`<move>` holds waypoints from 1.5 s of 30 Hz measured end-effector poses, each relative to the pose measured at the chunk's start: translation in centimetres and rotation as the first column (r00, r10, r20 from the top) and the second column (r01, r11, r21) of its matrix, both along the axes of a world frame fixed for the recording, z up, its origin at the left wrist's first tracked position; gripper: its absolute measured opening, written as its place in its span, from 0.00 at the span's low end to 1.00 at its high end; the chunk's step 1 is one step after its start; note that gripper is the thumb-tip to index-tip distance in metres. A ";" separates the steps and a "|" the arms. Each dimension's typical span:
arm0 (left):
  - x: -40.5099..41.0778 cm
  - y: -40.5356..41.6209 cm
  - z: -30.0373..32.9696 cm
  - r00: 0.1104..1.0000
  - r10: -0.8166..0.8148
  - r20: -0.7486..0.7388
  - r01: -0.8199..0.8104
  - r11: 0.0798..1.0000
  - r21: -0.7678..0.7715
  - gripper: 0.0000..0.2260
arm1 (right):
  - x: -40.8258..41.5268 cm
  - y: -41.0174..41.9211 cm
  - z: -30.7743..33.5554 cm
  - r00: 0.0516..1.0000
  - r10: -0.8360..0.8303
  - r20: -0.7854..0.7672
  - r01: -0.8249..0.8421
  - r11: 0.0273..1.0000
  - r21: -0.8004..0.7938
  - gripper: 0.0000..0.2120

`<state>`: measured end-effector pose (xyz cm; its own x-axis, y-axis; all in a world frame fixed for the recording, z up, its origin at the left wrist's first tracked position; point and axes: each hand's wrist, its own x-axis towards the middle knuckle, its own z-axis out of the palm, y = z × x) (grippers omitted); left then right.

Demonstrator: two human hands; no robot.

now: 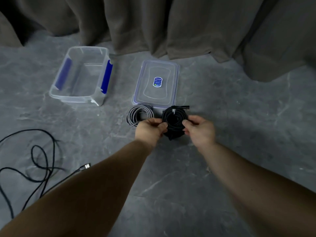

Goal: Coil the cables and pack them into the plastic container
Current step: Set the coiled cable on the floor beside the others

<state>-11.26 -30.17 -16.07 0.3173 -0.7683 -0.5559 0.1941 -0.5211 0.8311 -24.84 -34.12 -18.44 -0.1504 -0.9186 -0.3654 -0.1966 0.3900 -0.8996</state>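
A coiled black cable [174, 118] is held just in front of the container lid, its plug end sticking out at the upper right. My left hand [150, 130] pinches the coil's left side and my right hand [199, 130] pinches its right side. A coiled grey braided cable [139, 113] lies on the floor just left of it, partly hidden by my left hand. The clear plastic container [75, 98] with blue clips stands open at the upper left with nothing in it. A loose black cable [42, 156] with a USB plug sprawls at the lower left.
The container's clear lid [172, 86] with a blue label lies flat right of the container, behind the coils. Grey curtains [171, 23] hang along the back. The floor [171, 185] is grey marble-patterned.
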 end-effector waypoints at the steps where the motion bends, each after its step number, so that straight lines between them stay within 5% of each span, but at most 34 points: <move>1: -0.1 -0.1 -0.6 1.000 0.000 0.005 -0.001 1.000 0.010 0.09 | -0.1 -0.2 -0.7 1.000 -0.006 -0.007 0.006 1.000 0.010 0.11; 8: -0.7 -0.9 -2.7 0.998 0.042 0.043 -0.045 0.996 0.075 0.03 | -0.2 -0.8 -3.1 0.998 0.054 -0.009 -0.053 0.993 0.109 0.15; 18: -1.0 -1.1 -3.3 0.996 0.047 0.079 -0.051 0.997 0.054 0.07 | -0.1 -1.1 -4.4 0.999 0.032 -0.022 -0.029 0.993 0.118 0.15; 31: -0.4 0.2 -2.1 0.995 0.075 0.067 -0.074 0.997 -0.013 0.06 | 0.5 0.6 -1.3 0.979 -0.019 -0.201 -0.015 0.986 -0.166 0.13; 37: 2.8 2.5 1.0 0.991 0.085 0.099 -0.077 0.993 -0.086 0.09 | 4.7 2.9 1.8 0.969 0.172 -0.177 -0.210 0.951 -0.228 0.10; 45: 17.6 10.8 6.8 0.922 0.070 0.382 -0.044 0.996 -0.077 0.02 | 17.7 6.3 5.1 0.820 0.546 -0.173 -0.573 0.784 -0.238 0.08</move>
